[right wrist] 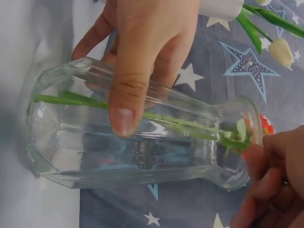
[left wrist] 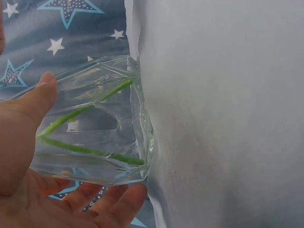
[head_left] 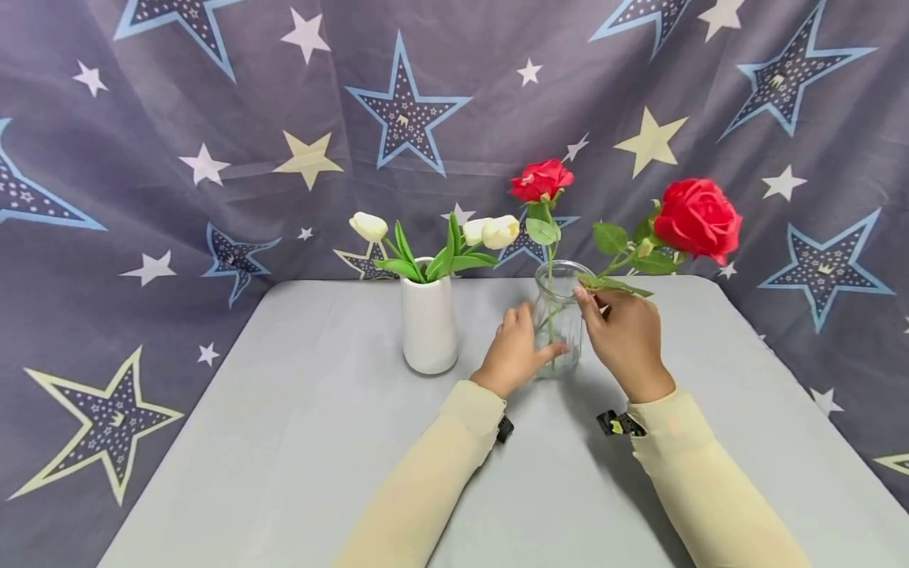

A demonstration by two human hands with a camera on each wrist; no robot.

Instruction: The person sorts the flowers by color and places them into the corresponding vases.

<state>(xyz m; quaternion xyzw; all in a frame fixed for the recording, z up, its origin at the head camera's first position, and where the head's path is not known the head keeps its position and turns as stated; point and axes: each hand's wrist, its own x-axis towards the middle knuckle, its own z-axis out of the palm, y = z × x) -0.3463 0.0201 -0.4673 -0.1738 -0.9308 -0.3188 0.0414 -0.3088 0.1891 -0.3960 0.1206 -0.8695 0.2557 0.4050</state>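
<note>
A clear glass vase (head_left: 570,325) stands upright on the table. My left hand (head_left: 513,353) grips its body, the thumb (right wrist: 126,107) across the near side and the fingers behind. At the vase's rim, my right hand (head_left: 626,338) pinches the stem of a large red rose (head_left: 698,221), whose bloom leans out to the right. A second red rose (head_left: 542,181) rises from the vase, taller and nearly upright. Two green stems (left wrist: 71,114) show inside the glass in the left wrist view, crossing near the hand, their ends at the base. Right-hand fingers partly hide the held stem.
Left of the glass vase stands a white vase (head_left: 429,331) holding white tulips (head_left: 369,227) with green leaves. Both vases sit on a grey-covered table (head_left: 298,442). Behind hangs a dark curtain (head_left: 234,102) with a star pattern.
</note>
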